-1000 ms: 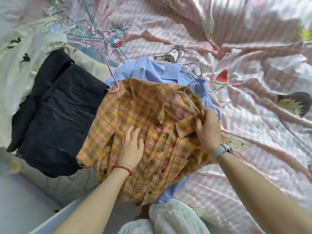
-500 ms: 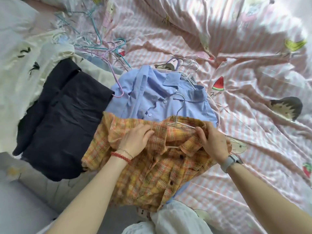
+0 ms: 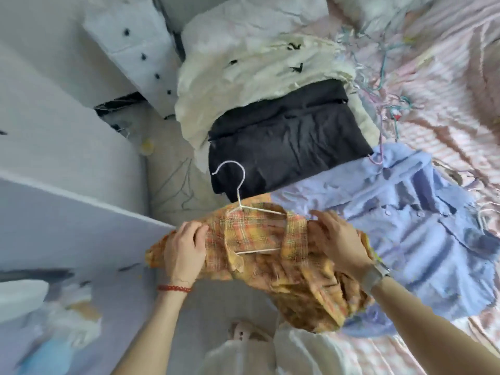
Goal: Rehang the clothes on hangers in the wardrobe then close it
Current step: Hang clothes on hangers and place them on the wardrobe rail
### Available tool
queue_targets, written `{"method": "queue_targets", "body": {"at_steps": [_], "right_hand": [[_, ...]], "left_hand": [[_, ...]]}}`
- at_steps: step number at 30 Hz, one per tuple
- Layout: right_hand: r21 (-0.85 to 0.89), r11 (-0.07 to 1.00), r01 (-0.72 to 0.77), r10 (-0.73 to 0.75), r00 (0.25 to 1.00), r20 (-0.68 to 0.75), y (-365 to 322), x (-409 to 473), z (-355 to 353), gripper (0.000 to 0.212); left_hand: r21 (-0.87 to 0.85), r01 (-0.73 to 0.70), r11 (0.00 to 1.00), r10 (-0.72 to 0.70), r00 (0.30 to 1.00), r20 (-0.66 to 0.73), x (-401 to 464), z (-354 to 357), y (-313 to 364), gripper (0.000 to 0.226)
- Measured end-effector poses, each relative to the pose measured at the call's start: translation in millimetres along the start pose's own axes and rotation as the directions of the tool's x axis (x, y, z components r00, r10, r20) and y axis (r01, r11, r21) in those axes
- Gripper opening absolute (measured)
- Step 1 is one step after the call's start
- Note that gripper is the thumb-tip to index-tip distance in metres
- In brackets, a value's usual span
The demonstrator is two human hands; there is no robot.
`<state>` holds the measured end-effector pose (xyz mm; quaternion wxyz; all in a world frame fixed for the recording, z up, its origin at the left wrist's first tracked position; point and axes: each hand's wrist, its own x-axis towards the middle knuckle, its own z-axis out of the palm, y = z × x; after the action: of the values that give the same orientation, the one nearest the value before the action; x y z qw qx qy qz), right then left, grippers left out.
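Head view: at lower centre of the frame, both hands hold an orange plaid shirt (image 3: 273,255) on a white wire hanger (image 3: 244,209). The left hand (image 3: 184,247) and right hand (image 3: 343,244) are each closed over a shoulder. The shirt looks light and floppy; the hanger hook seems the safest hold.

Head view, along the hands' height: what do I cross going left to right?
White wardrobe panel → left hand → white wire hanger inside the orange plaid shirt → right hand → light blue button-up shirt → pink striped bedsheet.
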<state>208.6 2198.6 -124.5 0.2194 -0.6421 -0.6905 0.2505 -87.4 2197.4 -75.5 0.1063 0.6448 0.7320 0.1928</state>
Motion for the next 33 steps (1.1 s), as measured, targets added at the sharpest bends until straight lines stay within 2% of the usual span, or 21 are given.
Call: {"method": "queue_targets", "body": {"at_steps": [1, 3, 6, 8, 12, 15, 18, 22, 27, 30, 33], "right_hand": [[0.014, 0.999, 0.035, -0.036, 0.998, 0.052, -19.8, 7.9, 9.5, 0.024], [0.006, 0.979, 0.202, -0.201, 0.969, 0.141, -61.9, 20.2, 29.5, 0.016], [0.023, 0.894, 0.447, -0.44, 0.869, 0.228, -133.2, 28.5, 58.5, 0.016], [0.008, 0.826, 0.563, -0.545, 0.796, 0.262, -179.2, 27.4, 80.0, 0.015], [0.096, 0.654, 0.75, -0.735, 0.601, 0.315, -262.0, 9.2, 120.1, 0.011], [0.189, 0.491, 0.85, -0.858, 0.434, 0.275, -318.6, -13.4, 145.9, 0.022], [0.223, 0.302, 0.927, -0.946, 0.262, 0.189, -384.6, -33.1, 166.2, 0.038], [0.268, 0.141, 0.953, -0.989, 0.121, 0.089, -472.5, -55.5, 192.2, 0.044], [0.251, -0.054, 0.967, -0.998, -0.049, -0.026, -559.0, -67.5, 212.5, 0.04], [0.254, -0.098, 0.962, -0.995, -0.096, -0.022, -594.1, -69.4, 223.3, 0.042], [0.293, -0.014, 0.956, -0.999, -0.002, -0.042, -623.8, -69.3, 240.0, 0.036]], "left_hand": [[0.009, 0.044, 0.999, -0.043, 0.997, -0.062, -10.2, -15.2, -20.4, 0.016], [0.006, 0.174, 0.985, -0.17, 0.969, -0.18, -36.0, -42.3, -62.0, 0.015], [-0.072, 0.378, 0.923, -0.381, 0.87, -0.313, -82.0, -73.4, -120.0, 0.018], [-0.114, 0.452, 0.885, -0.458, 0.799, -0.39, -113.7, -90.2, -151.5, 0.021], [-0.139, 0.558, 0.818, -0.536, 0.652, -0.537, -171.0, -120.2, -209.0, 0.012], [-0.264, 0.609, 0.748, -0.622, 0.505, -0.599, -201.2, -149.6, -245.5, 0.011], [-0.368, 0.602, 0.709, -0.644, 0.341, -0.685, -227.2, -189.9, -275.1, 0.014], [-0.392, 0.622, 0.677, -0.616, 0.189, -0.764, -260.9, -249.6, -311.8, 0.015], [-0.254, 0.688, 0.68, -0.467, 0.14, -0.873, -292.4, -310.6, -341.5, 0.016], [-0.331, 0.687, 0.647, -0.493, 0.046, -0.869, -300.2, -334.5, -350.8, 0.018], [-0.374, 0.699, 0.609, -0.492, -0.036, -0.87, -289.4, -362.2, -355.9, 0.023]]}}
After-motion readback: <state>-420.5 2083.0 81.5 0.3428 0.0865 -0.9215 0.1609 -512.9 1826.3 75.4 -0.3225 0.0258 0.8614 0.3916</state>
